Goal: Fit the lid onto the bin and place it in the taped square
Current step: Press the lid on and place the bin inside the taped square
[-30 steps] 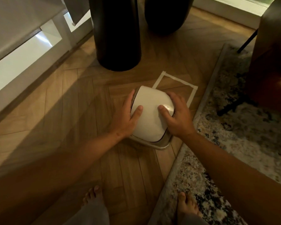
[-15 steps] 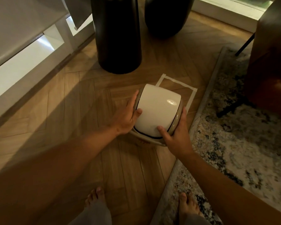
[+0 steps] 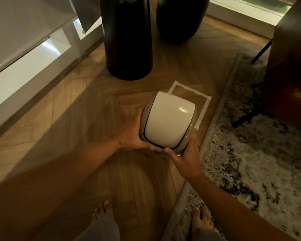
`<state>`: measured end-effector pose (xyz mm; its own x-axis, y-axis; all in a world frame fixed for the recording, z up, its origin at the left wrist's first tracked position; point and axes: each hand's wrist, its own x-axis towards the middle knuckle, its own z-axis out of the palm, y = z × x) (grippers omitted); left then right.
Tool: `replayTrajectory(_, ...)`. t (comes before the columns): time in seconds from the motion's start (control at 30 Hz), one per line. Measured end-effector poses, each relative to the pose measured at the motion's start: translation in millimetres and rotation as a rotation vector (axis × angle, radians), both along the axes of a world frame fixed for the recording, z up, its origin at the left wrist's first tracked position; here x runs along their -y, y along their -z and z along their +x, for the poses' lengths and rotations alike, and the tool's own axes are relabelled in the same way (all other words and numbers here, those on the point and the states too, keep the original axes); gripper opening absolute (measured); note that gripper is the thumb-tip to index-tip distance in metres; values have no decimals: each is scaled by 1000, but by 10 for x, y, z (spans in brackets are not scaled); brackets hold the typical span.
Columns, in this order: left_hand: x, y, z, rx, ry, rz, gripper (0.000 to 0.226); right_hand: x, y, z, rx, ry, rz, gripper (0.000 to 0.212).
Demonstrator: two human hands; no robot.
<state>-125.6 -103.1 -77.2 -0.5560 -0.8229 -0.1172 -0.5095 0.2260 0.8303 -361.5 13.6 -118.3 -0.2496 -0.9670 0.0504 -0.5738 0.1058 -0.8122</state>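
A small beige bin (image 3: pixel 189 138) carries its glossy white curved lid (image 3: pixel 169 119) on top. My left hand (image 3: pixel 132 134) grips the bin's left side and my right hand (image 3: pixel 186 153) holds its near right corner, thumb on the rim. The bin overlaps the near left part of the white taped square (image 3: pixel 206 103) on the wooden floor. The square's far and right edges show beyond the bin. Whether the bin's base touches the floor is hidden.
Two tall black vases (image 3: pixel 129 40) (image 3: pixel 179 18) stand just beyond the square. A patterned rug (image 3: pixel 250 153) borders it on the right, with a brown chair (image 3: pixel 292 66) on it. White low furniture (image 3: pixel 33 58) runs along the left. My bare feet (image 3: pixel 102 213) are below.
My hands slid from the top of the lid down to the bin's sides. The lidded bin has shifted away from me and to the right, over the taped square.
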Motion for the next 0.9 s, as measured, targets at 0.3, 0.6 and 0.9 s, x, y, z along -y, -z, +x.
replayTrajectory(0.3,11,208,56,-9,-15,82,132,39,-29,8,81,-41,8,127)
replayTrajectory(0.6,21,169,-5,18,39,76,133,-140,-150,83,207,-1,-5,122)
replayTrajectory(0.9,36,112,18,58,104,84,127,-212,-188,97,202,36,65,131)
